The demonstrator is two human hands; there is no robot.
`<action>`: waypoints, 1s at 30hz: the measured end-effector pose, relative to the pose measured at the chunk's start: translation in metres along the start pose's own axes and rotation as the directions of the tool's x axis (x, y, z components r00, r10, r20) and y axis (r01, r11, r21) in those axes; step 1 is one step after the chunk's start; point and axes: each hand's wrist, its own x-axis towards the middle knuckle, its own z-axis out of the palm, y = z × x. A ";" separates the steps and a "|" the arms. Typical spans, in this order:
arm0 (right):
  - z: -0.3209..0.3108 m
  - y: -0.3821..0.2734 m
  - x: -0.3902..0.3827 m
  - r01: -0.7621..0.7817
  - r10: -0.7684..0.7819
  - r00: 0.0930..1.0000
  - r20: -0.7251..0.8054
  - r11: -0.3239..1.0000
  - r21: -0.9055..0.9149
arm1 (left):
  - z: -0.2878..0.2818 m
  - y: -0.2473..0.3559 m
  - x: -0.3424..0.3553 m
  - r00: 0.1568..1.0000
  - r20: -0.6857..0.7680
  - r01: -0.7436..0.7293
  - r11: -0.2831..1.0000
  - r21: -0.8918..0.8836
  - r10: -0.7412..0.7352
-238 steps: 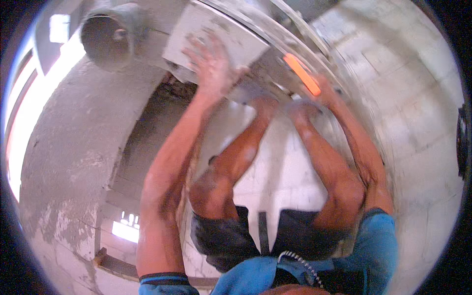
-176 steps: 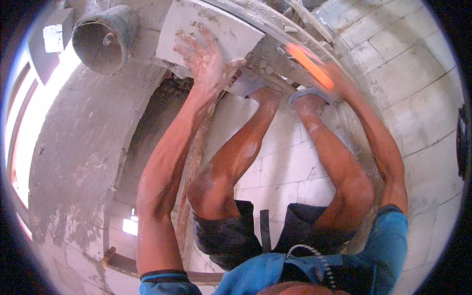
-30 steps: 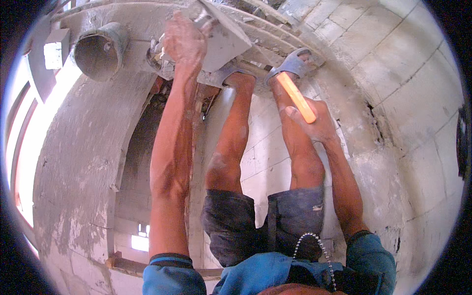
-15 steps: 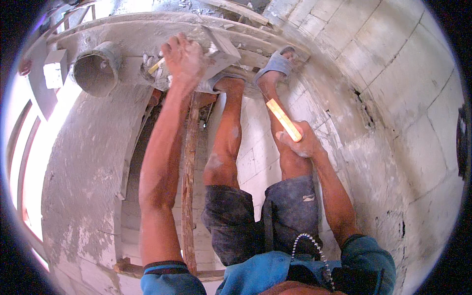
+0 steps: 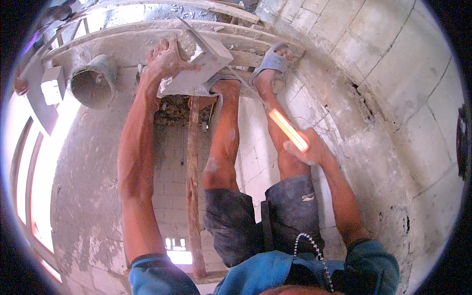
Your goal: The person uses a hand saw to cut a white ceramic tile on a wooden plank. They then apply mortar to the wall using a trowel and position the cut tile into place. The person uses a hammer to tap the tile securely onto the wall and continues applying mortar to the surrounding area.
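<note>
With its fingers spread, my left hand [image 5: 164, 61] lies against the near left side of a pale block [image 5: 204, 71], the thumb stretched over it. The block sits on the dusty ledge, beside my sandalled foot. My right hand [image 5: 309, 147], near my right knee, is closed around the bright, straight handle [image 5: 287, 129] of a long-bladed tool. Its thin blade [image 5: 196, 37] slants up and left across the block. Whether the blade has teeth cannot be made out.
A grey mortar-stained bucket [image 5: 93, 83] lies on its side at the left, by another pale block [image 5: 52, 86]. A wooden post [image 5: 193, 187] stands below the ledge, beside an opening with a drop. A block wall [image 5: 388, 88] curves along the right. Planks [image 5: 206, 6] cross the far side.
My left hand has come down and left, its fingers spreading on the block. The tool's handle and my right hand have moved slightly down and right. The blade now crosses the block.
</note>
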 end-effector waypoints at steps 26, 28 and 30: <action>0.070 0.092 0.055 0.316 -0.285 0.912 -0.294 0.947 0.061 | 0.003 0.025 -0.087 0.956 -0.223 -0.223 0.966 -0.132 0.190; 0.068 0.072 -0.005 0.236 -0.232 0.969 -0.083 0.970 0.055 | -0.001 0.025 -0.123 0.963 -0.234 -0.189 0.957 -0.220 0.137; 0.065 0.042 -0.056 0.426 -0.433 0.897 -0.092 0.901 -0.086 | -0.010 0.030 -0.150 0.964 -0.255 -0.128 0.967 -0.222 0.069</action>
